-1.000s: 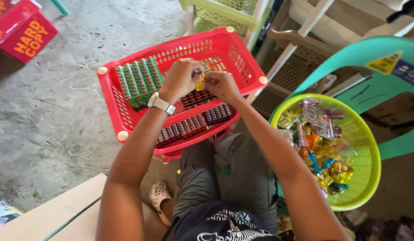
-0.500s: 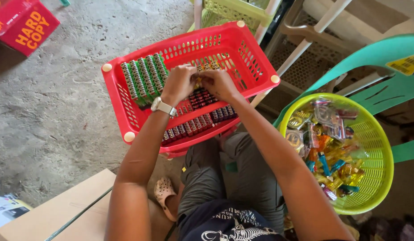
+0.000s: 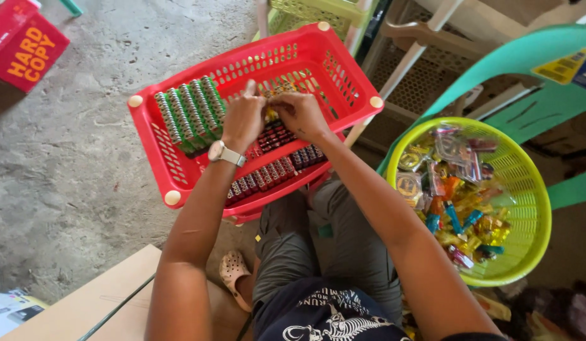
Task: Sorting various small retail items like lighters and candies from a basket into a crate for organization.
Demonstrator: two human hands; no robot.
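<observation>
Over the red perforated plastic basket [image 3: 179, 170], left hand [image 3: 242, 117] and right hand [image 3: 300, 113] meet, fingers curled, pinching a small yellow item [image 3: 270, 114] between them; its kind cannot be told. Beneath lie rows of green packets [image 3: 189, 113] and dark red packets [image 3: 267, 173]. A lime round plastic basket [image 3: 526, 208] of mixed wrapped sweets sits to the right.

Both arms extended forward, left hand [image 3: 242, 117] and right hand [image 3: 299, 113] close together, fingers [image 3: 250, 88] pinched inward
</observation>
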